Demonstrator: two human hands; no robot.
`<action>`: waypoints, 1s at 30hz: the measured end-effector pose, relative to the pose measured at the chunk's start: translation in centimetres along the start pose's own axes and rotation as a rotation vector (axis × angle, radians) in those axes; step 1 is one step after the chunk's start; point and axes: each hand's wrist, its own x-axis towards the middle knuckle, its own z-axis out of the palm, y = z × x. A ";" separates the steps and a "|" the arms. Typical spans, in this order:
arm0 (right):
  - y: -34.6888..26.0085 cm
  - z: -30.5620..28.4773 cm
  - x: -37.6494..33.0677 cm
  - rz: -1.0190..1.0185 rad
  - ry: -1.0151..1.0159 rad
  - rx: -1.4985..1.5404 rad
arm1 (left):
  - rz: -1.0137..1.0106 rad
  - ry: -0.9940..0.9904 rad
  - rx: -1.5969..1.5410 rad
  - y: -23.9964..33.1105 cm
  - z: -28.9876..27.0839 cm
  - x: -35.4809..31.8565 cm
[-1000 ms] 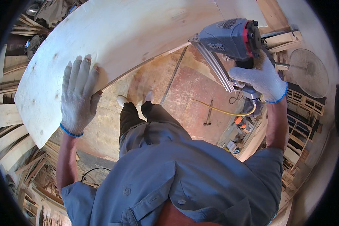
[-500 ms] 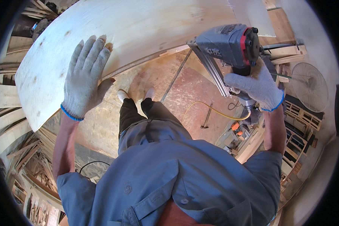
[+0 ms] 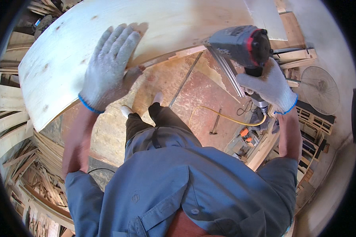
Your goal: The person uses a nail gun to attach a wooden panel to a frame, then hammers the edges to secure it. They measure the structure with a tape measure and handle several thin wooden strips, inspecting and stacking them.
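A pale wooden panel (image 3: 166, 27) stretches beneath and beyond the left grip (image 3: 110, 65), its near edge running across toward the right grip (image 3: 267, 87). Scrap wood (image 3: 37, 179) lies heaped left of the left grip and nearer the body, while a wire-guarded fan (image 3: 319, 89) shows to the right of the right grip. A blue-grey nail gun (image 3: 237, 43) fills the right grip, gloved fingers closed around its handle, its nose ahead and to the left, by the panel's near edge; whether the two touch cannot be told. The left grip is flat, fingers extended, holding nothing, over the panel beside that edge; how firmly it presses, if at all, is unclear. A yellow hose (image 3: 229, 118) curves leftward from below the right grip, and a hammer (image 3: 216, 121) lies on the floor (image 3: 209, 85) lower left of it. The step in hand appears to be positioning the tool at the edge; the next move calls for a squarely set nose, a steadied panel and left fingers well clear.
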 end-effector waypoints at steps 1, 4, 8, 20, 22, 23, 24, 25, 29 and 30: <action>-0.6 0.7 -0.3 0.030 0.026 0.078 | -0.015 0.013 -0.012 -0.1 0.2 -0.1; -2.6 2.7 -1.5 0.082 0.079 0.274 | -0.115 0.108 -0.073 -1.2 0.1 -0.8; -4.3 5.1 -2.3 0.025 0.090 0.288 | -0.207 0.205 0.124 -4.9 -1.7 -5.2; -7.6 7.4 -1.9 0.061 0.042 0.192 | -0.965 0.392 -0.048 -15.8 -6.0 -22.3; -8.0 7.8 -1.8 0.059 0.058 0.162 | -0.949 0.350 0.052 -15.7 -6.1 -22.2; -8.1 8.0 -1.7 0.058 0.060 0.160 | -0.940 0.327 0.102 -15.6 -6.0 -22.1; -8.2 8.1 -1.6 0.058 0.063 0.159 | -0.944 0.343 0.088 -15.4 -5.8 -22.0; -8.1 8.1 -1.6 0.073 0.050 0.176 | -0.948 0.361 0.076 -15.1 -5.8 -22.0; -9.2 8.7 -2.0 0.108 0.053 0.088 | -0.987 0.383 0.049 -15.3 -5.8 -22.0; -9.0 9.0 -2.2 0.077 0.069 0.045 | -0.998 0.432 0.022 -14.6 -5.6 -21.7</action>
